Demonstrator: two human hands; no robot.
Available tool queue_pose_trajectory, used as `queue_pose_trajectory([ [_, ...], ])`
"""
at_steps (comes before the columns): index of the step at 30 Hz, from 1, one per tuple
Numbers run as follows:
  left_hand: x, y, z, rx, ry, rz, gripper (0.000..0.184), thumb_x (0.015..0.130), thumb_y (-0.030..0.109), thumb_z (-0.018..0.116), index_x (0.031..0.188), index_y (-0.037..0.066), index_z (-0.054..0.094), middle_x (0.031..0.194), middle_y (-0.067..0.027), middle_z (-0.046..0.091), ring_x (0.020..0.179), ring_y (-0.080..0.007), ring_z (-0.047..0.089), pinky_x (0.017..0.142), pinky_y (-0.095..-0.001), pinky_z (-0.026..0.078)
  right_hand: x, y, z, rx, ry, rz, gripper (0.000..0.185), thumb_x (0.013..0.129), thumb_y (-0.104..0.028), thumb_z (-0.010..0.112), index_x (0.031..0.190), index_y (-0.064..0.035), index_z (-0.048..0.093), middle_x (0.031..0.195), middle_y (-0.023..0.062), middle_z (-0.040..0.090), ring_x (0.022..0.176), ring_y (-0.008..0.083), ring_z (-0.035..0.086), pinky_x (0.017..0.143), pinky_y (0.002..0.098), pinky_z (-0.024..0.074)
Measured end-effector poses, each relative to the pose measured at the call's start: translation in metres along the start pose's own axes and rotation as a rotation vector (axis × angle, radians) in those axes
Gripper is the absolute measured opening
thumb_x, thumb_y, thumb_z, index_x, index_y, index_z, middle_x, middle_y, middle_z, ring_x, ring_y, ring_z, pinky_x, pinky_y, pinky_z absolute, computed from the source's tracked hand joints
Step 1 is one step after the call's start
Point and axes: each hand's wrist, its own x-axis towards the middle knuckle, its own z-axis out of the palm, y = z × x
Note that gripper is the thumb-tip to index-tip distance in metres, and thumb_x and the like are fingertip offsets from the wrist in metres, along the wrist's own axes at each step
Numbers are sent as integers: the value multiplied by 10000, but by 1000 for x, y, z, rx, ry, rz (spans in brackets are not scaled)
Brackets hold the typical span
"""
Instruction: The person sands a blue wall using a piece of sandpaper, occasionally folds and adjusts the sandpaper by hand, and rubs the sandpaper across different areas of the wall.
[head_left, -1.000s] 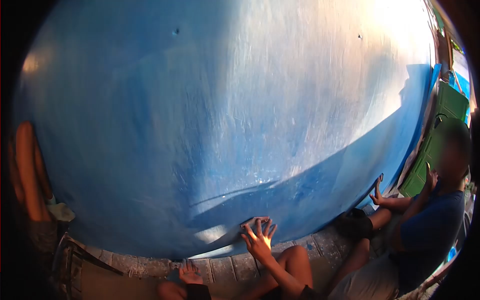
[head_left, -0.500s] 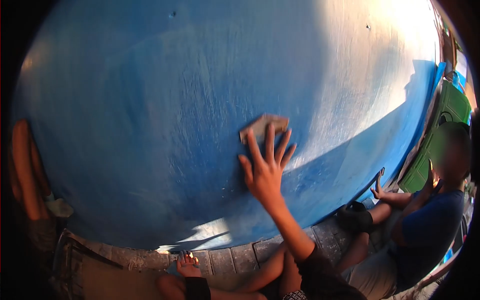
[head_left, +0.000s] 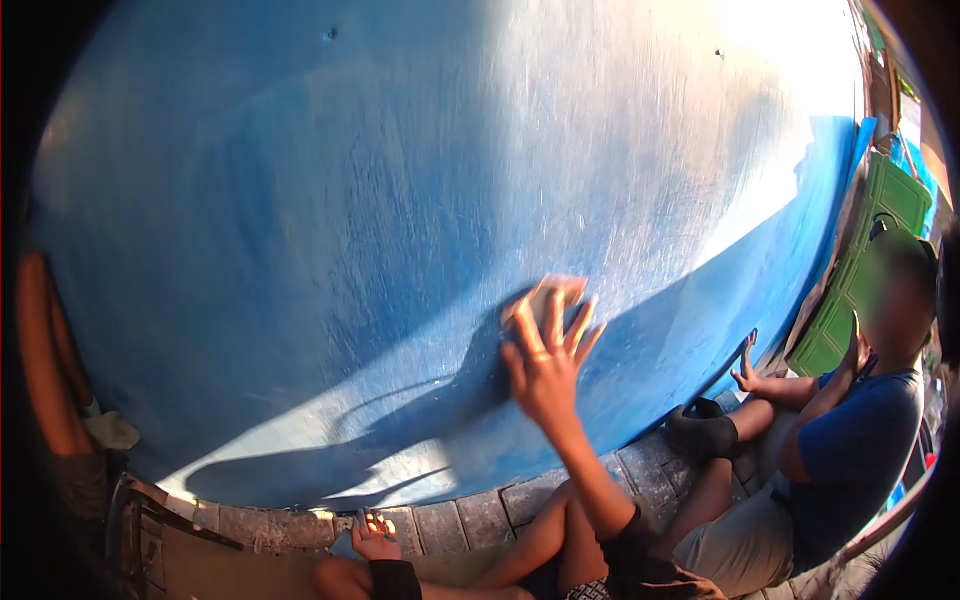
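Note:
My right hand (head_left: 548,375) is pressed to a large blue-painted wall (head_left: 300,200). Under its spread fingertips lies a brown folded piece of sandpaper (head_left: 567,291), flat against the paint and partly hidden by the fingers. Low in the view, my left hand (head_left: 377,540) rests by my bent leg, palm up, with the fingers loosely curled and a little apart. A small grey-blue piece (head_left: 343,546) shows beside it; whether the hand touches it, I cannot tell.
At the right a person in a blue shirt (head_left: 860,430) sits against the wall, a hand on it. Behind stands a green panel (head_left: 835,325). Another person's legs (head_left: 50,360) are at far left. Grey paving (head_left: 485,518) runs along the wall's foot, near a dark metal frame (head_left: 180,515).
My right hand and the sandpaper have slid down and slightly right along the wall. Sunlight and the arm's shadow now fall across the lower wall. The left hand has barely moved.

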Motion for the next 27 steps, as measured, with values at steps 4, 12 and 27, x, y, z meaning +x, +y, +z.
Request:
queue_pose_trajectory([
  [4,5,3,-10,7,-171,-6,300,929,355,590,1054,96,675,1011,-10,695,899,-198,641,621,-343,485,88,4,-33,-37,166,2,562,954,-385,590,1485,-251,463,1635,152,192,1486,504,-13,1103,724,-48],
  [12,3,2,3,-20,-154,-22,277,922,354,585,1035,118,675,1023,-4,703,915,-195,644,612,-309,463,-15,-4,-21,66,-71,-1,600,924,-457,621,1479,-282,472,1624,106,255,1505,447,61,1109,701,-91],
  [27,0,2,-5,8,-10,12,389,911,420,596,1158,122,634,1173,16,671,1009,-170,624,587,-324,416,36,-7,-30,5,15,49,595,961,-429,583,1507,-256,424,1642,127,183,1508,440,-13,1123,691,-74],
])
